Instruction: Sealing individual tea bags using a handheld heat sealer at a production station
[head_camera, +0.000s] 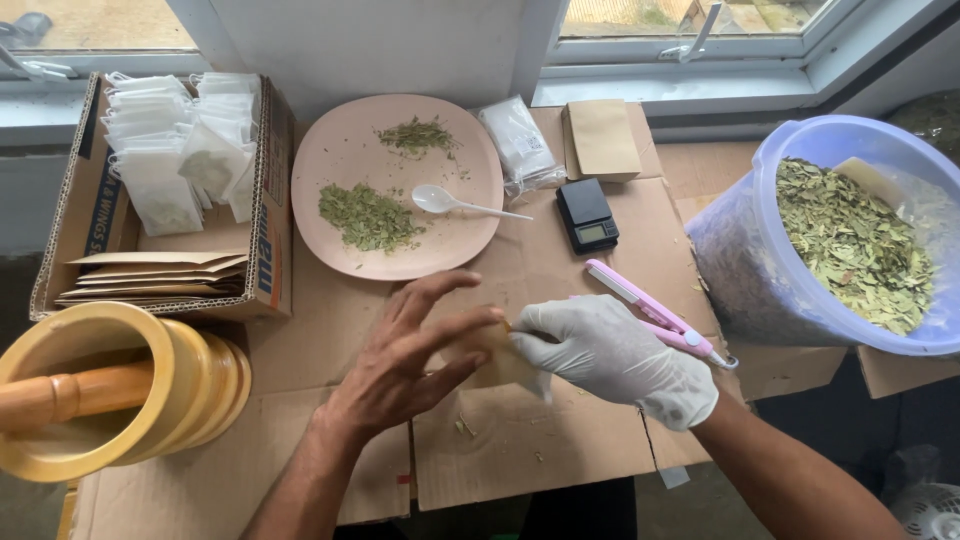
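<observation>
My bare left hand (405, 350) and my right hand (615, 355), in a white glove, meet over the cardboard-covered table (520, 450). Both pinch a small pale paper sachet (495, 360) between them; most of it is hidden by the fingers. Behind my right hand lies a pink handheld sealer (655, 312). A pink plate (345, 155) farther back carries two heaps of crushed green leaves (368, 216) and a white plastic spoon (445, 203).
A cardboard box (75, 215) at the left holds white sachets and brown envelopes. A wooden mortar with pestle (100, 390) stands near left. At right is a blue tub of dried leaves (850, 235). A small black scale (587, 214), a brown envelope (600, 138) and bagged sachets (518, 140) lie near the window.
</observation>
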